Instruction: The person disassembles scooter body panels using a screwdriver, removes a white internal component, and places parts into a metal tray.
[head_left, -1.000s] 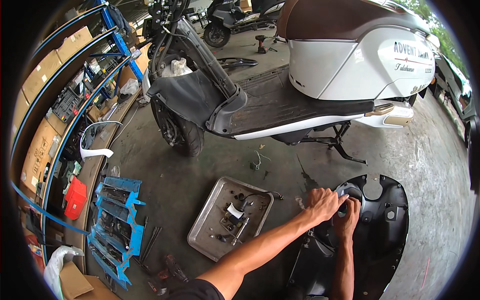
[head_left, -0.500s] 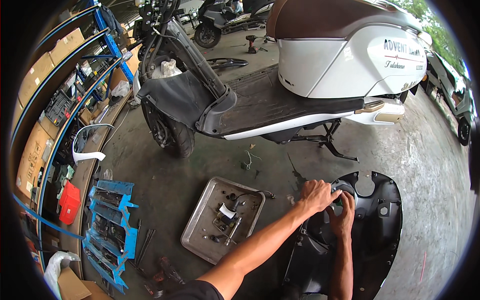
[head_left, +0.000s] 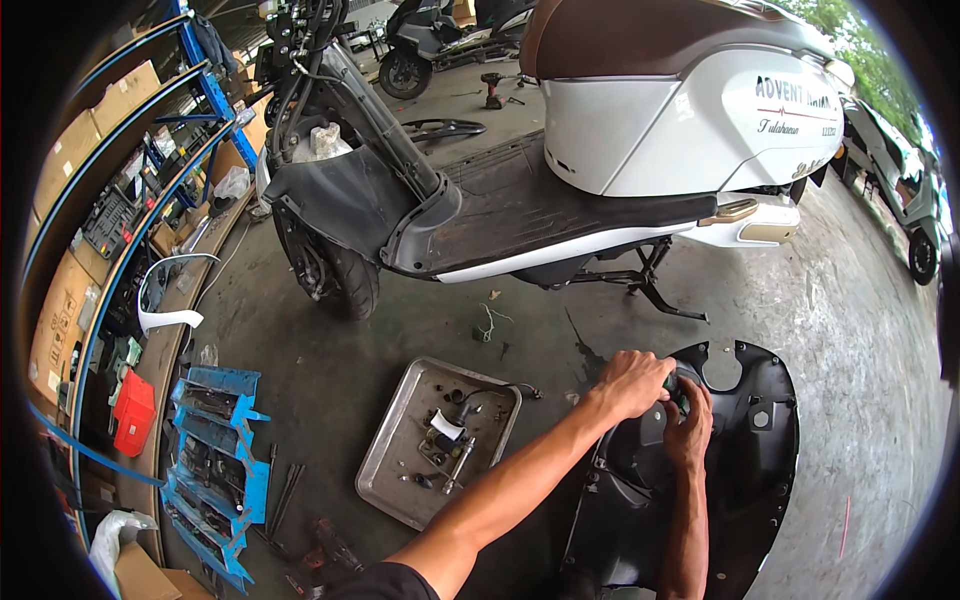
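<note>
Black panel (head_left: 750, 480) on the floor (head_left: 850, 390): near its upper-left edge my left hand (head_left: 634, 384) and right hand (head_left: 688, 428) curl their fingers around what I cannot tell, close work seemingly needing steady bracing next.

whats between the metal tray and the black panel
In the head view, floor, with the left forearm stretched above it and a cable end jutting past the metal tray.

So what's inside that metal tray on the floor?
The metal tray holds a white curved piece, a silver rod-like part and several small dark parts. The left forearm covers its near right corner, so anything there can't be seen.
</note>
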